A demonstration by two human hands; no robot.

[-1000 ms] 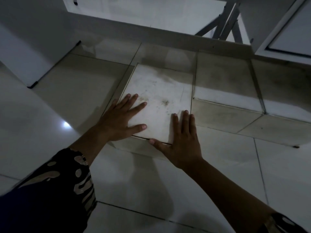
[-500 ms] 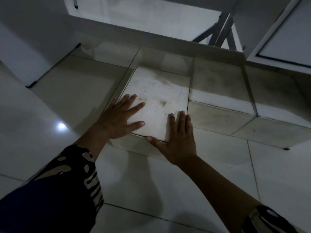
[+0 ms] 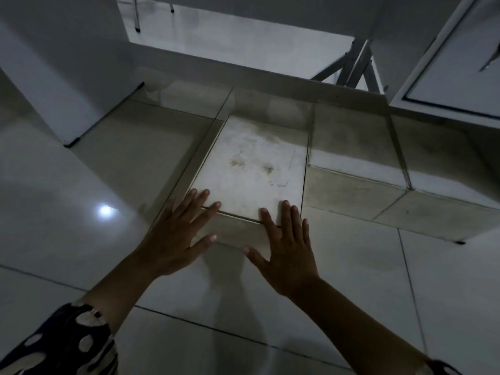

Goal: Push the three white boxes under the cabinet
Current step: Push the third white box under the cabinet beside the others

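Three white boxes stand side by side on the tiled floor. The middle box (image 3: 251, 161) has a stained top and sticks out nearer to me than the box to its right (image 3: 349, 142) and the far right box (image 3: 438, 155). My left hand (image 3: 176, 234) lies flat with spread fingers against the middle box's near left edge, fingertips on its top. At the near right edge my right hand (image 3: 286, 247) rests the same way. The boxes' far ends reach under the white cabinet (image 3: 449, 69).
A white wall or panel (image 3: 54, 85) rises at the left, with a black foot at its lower corner. Grey metal legs (image 3: 354, 66) stand behind the cabinet. Glossy floor tiles (image 3: 351, 280) surround the boxes, with a light glare at the left.
Both hands have slid back from the top of the middle box to its near edge. The box looks a little farther in toward the cabinet.
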